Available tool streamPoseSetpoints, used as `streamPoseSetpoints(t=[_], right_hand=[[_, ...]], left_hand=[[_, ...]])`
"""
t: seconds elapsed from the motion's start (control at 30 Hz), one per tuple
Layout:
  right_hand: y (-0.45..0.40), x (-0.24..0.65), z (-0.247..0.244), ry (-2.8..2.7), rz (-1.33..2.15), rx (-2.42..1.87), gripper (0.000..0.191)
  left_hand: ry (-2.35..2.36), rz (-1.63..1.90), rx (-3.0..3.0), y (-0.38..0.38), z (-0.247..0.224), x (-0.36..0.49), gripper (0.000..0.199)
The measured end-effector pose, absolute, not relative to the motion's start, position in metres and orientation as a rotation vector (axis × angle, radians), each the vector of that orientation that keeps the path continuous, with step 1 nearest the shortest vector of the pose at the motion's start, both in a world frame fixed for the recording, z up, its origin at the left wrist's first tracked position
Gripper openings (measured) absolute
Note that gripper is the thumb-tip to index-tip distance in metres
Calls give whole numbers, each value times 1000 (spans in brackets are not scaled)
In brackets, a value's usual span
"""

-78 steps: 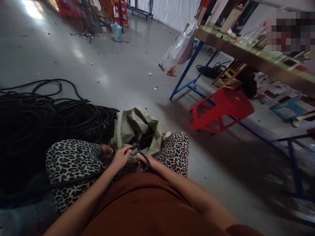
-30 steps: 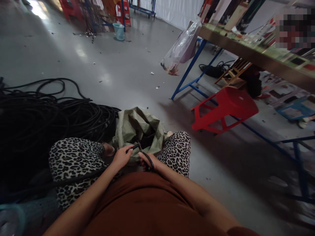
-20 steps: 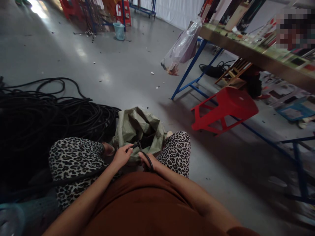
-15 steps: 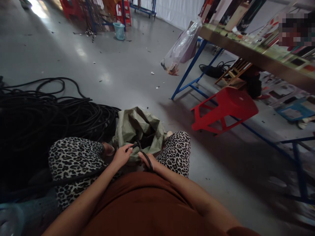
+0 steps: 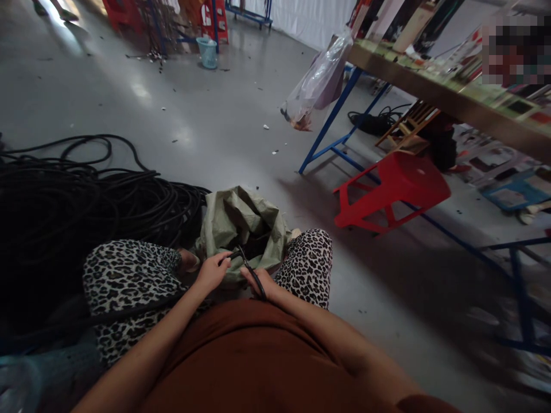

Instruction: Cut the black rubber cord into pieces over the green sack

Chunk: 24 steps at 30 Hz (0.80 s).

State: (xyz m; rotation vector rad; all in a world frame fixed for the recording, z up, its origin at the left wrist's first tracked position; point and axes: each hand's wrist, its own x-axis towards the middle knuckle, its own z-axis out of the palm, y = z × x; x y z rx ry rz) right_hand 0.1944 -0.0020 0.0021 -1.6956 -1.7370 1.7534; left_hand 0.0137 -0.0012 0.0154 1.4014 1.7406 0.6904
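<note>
Black cord [image 5: 233, 254], pinched between thumb and fingers of the left hand [image 5: 210, 274], end poking out to the right. Right hand [image 5: 268, 283] curled closed round the handles of dark scissors [image 5: 251, 270]; blades right at the cord end, can't tell if they touch it. Both hands over the near side of an open green sack [image 5: 212, 229]. Leopard-print trousers [image 5: 124, 269] either side of it. Far left: coiled cord pile [image 5: 107, 201]. Far right: red stool [image 5: 408, 180] by a long table [image 5: 413, 80].

Scissors [image 5: 248, 267] partly out of sight in the right hand [image 5: 267, 282].
</note>
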Motion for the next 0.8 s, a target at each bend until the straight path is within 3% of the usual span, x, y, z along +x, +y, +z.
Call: streamPoseSetpoints(t=[0.8], right_hand=[[-1, 198, 15, -1781, 1780, -1679, 54]], left_hand=[[1744, 613, 1366, 0, 15, 13, 46]])
